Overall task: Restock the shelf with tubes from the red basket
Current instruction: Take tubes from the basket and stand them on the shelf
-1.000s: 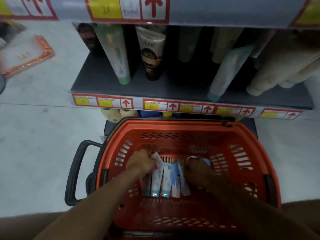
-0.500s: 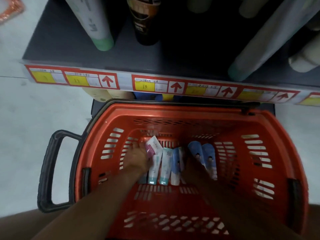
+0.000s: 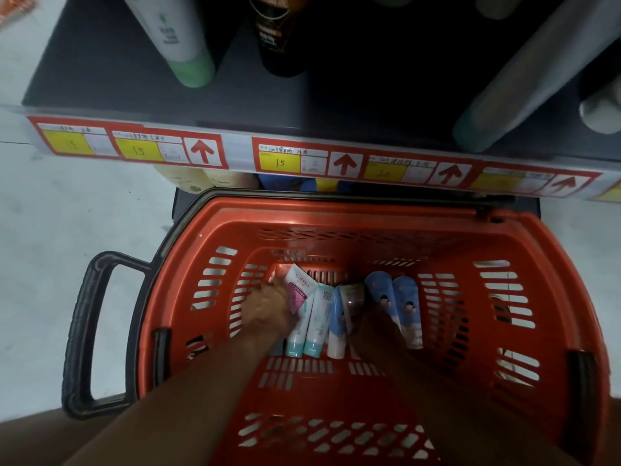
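Left hand (image 3: 268, 311) curls its fingers on the white-and-pink tube (image 3: 297, 290); the right hand (image 3: 373, 327), in shadow, rests on the middle tubes, its grasp unclear. Between and beside them the tubes (image 3: 336, 317) lie in a row on the red basket (image 3: 504, 243) floor. They look light, soft and slick: best pinched at mid-body, near the stiffer cap.

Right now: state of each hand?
Left hand: in the red basket, on the pink-and-white tube; grip cannot be told.
Right hand: among the tubes, too dark to tell.
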A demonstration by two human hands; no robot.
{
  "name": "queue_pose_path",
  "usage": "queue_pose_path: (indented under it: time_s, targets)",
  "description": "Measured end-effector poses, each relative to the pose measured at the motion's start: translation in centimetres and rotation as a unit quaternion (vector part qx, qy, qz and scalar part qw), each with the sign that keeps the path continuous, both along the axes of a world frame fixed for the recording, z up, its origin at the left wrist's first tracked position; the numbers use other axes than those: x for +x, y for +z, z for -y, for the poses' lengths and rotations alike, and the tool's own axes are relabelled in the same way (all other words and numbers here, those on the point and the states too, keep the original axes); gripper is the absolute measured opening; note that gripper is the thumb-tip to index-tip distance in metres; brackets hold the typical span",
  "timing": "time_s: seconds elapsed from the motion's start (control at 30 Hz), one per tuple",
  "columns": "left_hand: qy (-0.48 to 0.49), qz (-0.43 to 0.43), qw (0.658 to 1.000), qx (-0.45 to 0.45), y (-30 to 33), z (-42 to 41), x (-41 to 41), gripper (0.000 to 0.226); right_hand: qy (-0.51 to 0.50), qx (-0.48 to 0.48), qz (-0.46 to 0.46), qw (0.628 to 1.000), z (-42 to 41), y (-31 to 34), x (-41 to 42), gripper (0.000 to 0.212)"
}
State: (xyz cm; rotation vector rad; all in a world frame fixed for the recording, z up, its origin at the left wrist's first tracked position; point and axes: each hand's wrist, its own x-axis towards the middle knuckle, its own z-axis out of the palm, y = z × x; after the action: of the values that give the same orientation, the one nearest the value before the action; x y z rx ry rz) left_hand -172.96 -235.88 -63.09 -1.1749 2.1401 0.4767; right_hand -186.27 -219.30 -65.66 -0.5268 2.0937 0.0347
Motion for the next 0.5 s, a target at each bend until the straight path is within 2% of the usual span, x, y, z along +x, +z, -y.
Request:
queue_pose_path:
  time_s: [0.23, 0.4, 0.5]
  targets:
    - [0.021, 0.001, 1.000, -0.004, 1.9, -0.5, 0.0, 0.071, -0.011, 0.035, 0.014, 0.999, 1.2, 1.2, -0.4, 0.072]
    - [0.050, -0.022, 0.998, -0.006, 4.0, -0.6, -0.2, 0.066, -0.016, 0.012, 0.000, 1.000, 1.4, 3.4, -0.5, 0.045]
    - [0.070, -0.033, 0.997, -0.006, 5.9, -0.8, -0.2, 0.062, -0.067, -0.040, -0.016, 0.997, 1.1, 4.9, -0.3, 0.043]
